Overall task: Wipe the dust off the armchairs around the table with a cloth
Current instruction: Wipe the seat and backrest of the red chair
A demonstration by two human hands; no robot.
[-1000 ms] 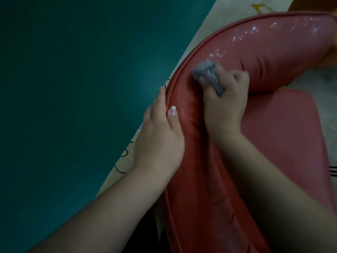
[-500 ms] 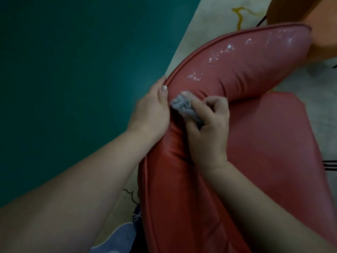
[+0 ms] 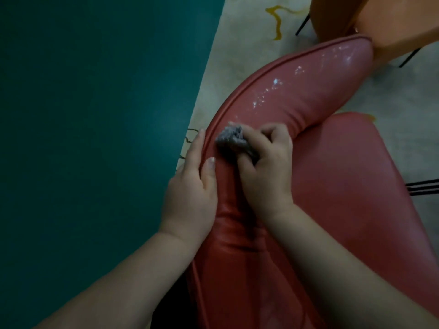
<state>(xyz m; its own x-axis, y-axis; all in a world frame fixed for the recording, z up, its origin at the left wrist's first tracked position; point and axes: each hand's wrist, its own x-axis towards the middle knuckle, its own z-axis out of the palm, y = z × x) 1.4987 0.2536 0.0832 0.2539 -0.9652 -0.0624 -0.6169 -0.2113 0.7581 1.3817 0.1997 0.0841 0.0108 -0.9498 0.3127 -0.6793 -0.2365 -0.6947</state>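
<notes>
Head view, one frame. Landmark: the curved padded backrest of the red leather-look armchair [image 3: 297, 98], which arcs from bottom centre up to the upper right.

Right hand [image 3: 268, 172]: fingers curled tight around a crumpled grey cloth [image 3: 234, 140], bunched into a wad. The wad is pressed against the inner face of the backrest, just inside its piped top edge, at the bend of the arc.

Left hand [image 3: 192, 193]: gripping the backrest rim just beside the cloth. Thumb lies on the inner face, fingers wrap over the piped edge to the outer side; their tips are hidden behind the rim.

Above the cloth, farther along the backrest toward its upper-right end, pale specks and streaks [image 3: 275, 84] show on the red surface.

The armchair's red seat cushion [image 3: 356, 186] lies right of the backrest. Left of the backrest: a pale patterned rug [image 3: 237, 55], then a dark teal floor [image 3: 95, 115]. An orange chair [image 3: 384, 22] touches the backrest's upper-right end.
</notes>
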